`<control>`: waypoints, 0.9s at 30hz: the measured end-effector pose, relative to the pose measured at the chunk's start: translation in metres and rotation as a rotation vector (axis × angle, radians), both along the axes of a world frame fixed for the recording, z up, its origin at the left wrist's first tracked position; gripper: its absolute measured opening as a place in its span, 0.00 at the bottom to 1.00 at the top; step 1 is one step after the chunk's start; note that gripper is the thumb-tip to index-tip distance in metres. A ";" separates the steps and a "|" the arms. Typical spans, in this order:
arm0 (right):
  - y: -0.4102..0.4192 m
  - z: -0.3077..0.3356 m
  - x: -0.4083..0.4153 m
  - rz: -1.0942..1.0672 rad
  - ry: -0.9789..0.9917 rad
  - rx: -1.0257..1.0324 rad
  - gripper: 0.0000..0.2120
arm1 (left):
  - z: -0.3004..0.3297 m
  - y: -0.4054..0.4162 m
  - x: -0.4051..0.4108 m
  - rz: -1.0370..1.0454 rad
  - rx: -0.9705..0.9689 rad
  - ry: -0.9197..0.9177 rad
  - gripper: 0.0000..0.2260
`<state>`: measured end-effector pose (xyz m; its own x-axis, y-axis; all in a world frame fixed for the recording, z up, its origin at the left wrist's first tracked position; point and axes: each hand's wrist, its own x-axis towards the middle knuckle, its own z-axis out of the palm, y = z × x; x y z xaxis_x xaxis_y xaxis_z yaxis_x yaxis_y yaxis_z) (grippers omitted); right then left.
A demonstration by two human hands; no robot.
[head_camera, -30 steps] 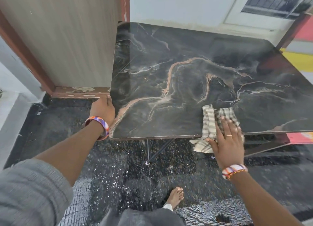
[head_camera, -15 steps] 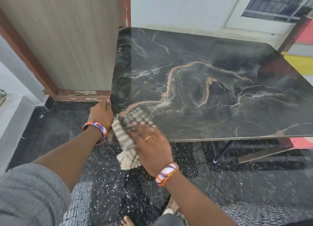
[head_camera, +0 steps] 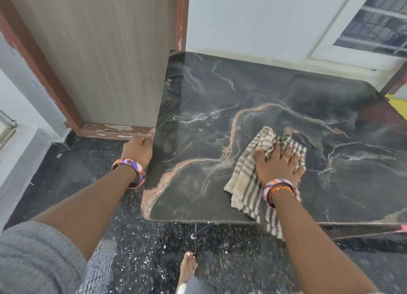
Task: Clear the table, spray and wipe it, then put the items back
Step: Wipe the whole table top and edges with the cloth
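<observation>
The black marble-patterned table (head_camera: 275,91) fills the middle and right of the view, with nothing on its top but a striped beige and brown cloth (head_camera: 246,177). My right hand (head_camera: 278,163) lies flat on that cloth, fingers spread, pressing it onto the tabletop near the front edge. One corner of the cloth hangs over the front edge. My left hand (head_camera: 137,149) grips the table's left edge, fingers curled around it.
A wood-grain door (head_camera: 92,55) with a chipped brown frame stands against the table's left side. A white wall (head_camera: 253,18) and window are behind. The dark speckled floor (head_camera: 136,249) is below, with my bare foot (head_camera: 188,266) near a table leg.
My right hand swept the cloth from the front right edge to the front left corner, then back right and further onto the tabletop. My left hand stayed on the left edge.
</observation>
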<state>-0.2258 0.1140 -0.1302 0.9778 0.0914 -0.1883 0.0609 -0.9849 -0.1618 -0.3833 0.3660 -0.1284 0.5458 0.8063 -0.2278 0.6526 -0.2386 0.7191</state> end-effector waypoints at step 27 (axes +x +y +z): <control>0.207 0.011 -0.087 1.478 -0.102 0.094 0.28 | -0.027 0.050 -0.053 0.262 -0.134 -0.055 0.19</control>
<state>-0.3132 0.3210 -0.1190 -0.0011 0.9980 -0.0633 0.9881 -0.0086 -0.1538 -0.4366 0.4156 -0.1550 0.3378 0.8859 -0.3179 0.6388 0.0323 0.7687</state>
